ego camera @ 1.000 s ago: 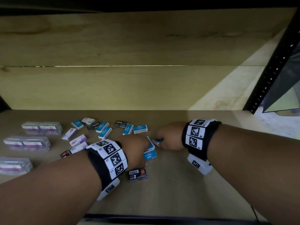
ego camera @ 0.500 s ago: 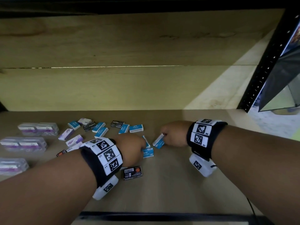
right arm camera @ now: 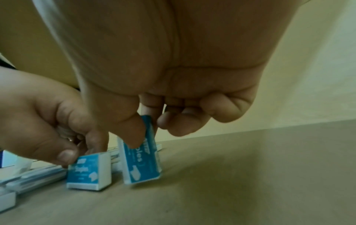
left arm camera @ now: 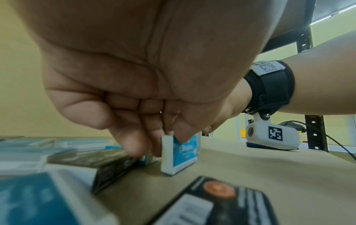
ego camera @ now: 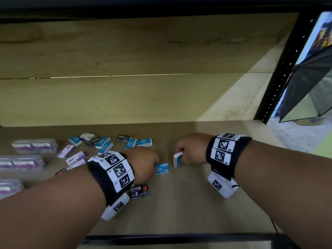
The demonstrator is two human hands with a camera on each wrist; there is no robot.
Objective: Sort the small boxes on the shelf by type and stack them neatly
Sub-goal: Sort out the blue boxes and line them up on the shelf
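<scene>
Both your forearms reach in over the shelf [ego camera: 188,203], palms down, wrists low. Your right hand [ego camera: 192,148] sits well forward at mid-shelf; your left hand [ego camera: 143,162] lies just beside it, nearer you.

From the head view your knuckles hide both sets of fingertips, and the near boxes in the left wrist view are blurred past reading.

Your right thumb and fingers [right arm camera: 133,130] are curled and pinch a blue staples box [right arm camera: 139,158], tilted on edge with its lower corner at the shelf. Your left fingers [right arm camera: 63,156] are curled down on a second blue staples box [right arm camera: 88,172], which lies on the shelf just beside the first, not touching it. A black box [ego camera: 140,191] lies under your left wrist; more blue, black and purple boxes [ego camera: 106,142] are scattered behind your left hand, with clear cases [ego camera: 34,146] further left.
</scene>
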